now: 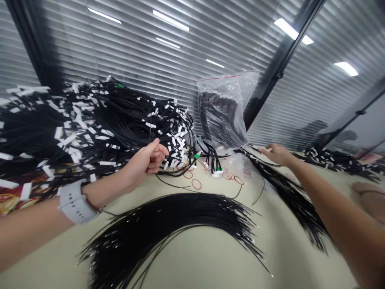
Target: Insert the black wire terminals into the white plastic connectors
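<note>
Left hand (pixel 152 157): fingers curled, at the edge of a heap of white-tagged black wires (pixel 99 120); any grip on a strand could not be told. Right hand (pixel 276 154): open, above loose black wires (pixel 285 192), beside a clear plastic bag (pixel 221 112). Black wire hank (pixel 168 224) lay on a cream table (pixel 300 261).

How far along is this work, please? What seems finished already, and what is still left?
Finished, it seems: a plastic bag of bundled wires, and a few green-marked wires beside it. In hand: the left hand is curled at the white-tagged wire pile; the right hand is open near the bag. Left: that large pile and the loose black wires on the table.
</note>
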Demonstrator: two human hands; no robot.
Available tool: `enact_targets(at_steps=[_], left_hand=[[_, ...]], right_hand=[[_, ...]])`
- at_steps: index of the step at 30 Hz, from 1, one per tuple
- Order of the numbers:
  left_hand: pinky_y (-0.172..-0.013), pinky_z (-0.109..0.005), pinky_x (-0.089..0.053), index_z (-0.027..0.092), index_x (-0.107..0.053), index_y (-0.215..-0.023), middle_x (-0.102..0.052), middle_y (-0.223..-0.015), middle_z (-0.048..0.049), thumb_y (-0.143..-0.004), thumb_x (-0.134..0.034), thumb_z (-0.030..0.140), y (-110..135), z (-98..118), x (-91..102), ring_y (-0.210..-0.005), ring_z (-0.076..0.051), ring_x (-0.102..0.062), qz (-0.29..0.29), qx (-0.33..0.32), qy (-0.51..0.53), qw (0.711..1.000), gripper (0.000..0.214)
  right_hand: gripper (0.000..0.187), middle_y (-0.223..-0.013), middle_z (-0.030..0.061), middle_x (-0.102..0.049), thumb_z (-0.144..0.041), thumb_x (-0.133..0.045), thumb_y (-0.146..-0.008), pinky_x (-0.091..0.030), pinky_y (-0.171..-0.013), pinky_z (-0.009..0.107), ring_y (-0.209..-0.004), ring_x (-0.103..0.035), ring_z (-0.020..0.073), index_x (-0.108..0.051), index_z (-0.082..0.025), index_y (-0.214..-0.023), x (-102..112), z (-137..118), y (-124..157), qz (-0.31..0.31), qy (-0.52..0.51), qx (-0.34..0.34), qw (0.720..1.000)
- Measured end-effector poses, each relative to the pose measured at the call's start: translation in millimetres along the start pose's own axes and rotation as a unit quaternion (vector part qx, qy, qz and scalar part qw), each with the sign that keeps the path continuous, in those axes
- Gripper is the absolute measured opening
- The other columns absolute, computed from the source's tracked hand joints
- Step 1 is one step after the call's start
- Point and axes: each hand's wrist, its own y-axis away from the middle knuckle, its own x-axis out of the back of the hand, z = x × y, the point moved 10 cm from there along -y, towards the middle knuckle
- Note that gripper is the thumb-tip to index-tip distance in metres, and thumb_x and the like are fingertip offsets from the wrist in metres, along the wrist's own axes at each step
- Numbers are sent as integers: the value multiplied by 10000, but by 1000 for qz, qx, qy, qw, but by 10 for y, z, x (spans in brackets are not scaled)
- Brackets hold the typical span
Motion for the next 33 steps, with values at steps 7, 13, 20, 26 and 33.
enact_targets(at_steps=[7, 13, 20, 26, 33], left_hand=[[-391, -160, -212, 163, -548, -703, -360, -568, 61, -1056, -342, 339, -36, -128, -19, -409, -64, -234, 7, 14, 15, 1000, 446], [-425, -197, -268, 155, -556, -721, -449, -609, 57, -1055, -450, 392, 32, -187, -107, -443, -75, -323, -32, 5, -24, 999, 422], [-549, -257, -453, 157, -594, -761, -580, -684, 30, -1006, -568, 444, -51, -206, -87, -542, -114, -512, -70, -27, -59, 995, 378], [-858, -392, -513, 178, -645, -906, -723, -950, -80, -977, -516, 600, -215, -1, 142, -918, -225, -674, -26, -74, -41, 996, 446], [-1010, -371, -460, 208, -686, -905, -731, -1151, -90, -959, -450, 684, -112, 460, 230, -1181, -258, -619, 19, -185, -21, 982, 534]], right_hand=[[322, -1134, 79, -695, -414, -578, -1000, -517, -972, 419, -1042, -662, 202, -643, -150, -1172, -403, -1629, 403, -103, -245, 199, 943], [302, -968, 51, -736, -449, -597, -944, -550, -770, 270, -843, -682, 151, -675, -172, -1036, -361, -3117, 1125, -171, -427, 305, 834], [255, -636, -5, -635, -371, -622, -892, -495, -558, 255, -560, -596, 127, -618, -183, -719, -353, -3326, 1118, -145, -506, 304, 794], [260, -891, 57, -703, -327, -501, -969, -495, -835, 312, -837, -636, 154, -689, -158, -1029, 76, -2979, 862, 6, -535, 283, 796], [216, -695, -4, -635, -176, -578, -891, -439, -761, 293, -689, -563, 139, -620, -189, -680, -295, -3373, 1340, -106, -449, 369, 807]])
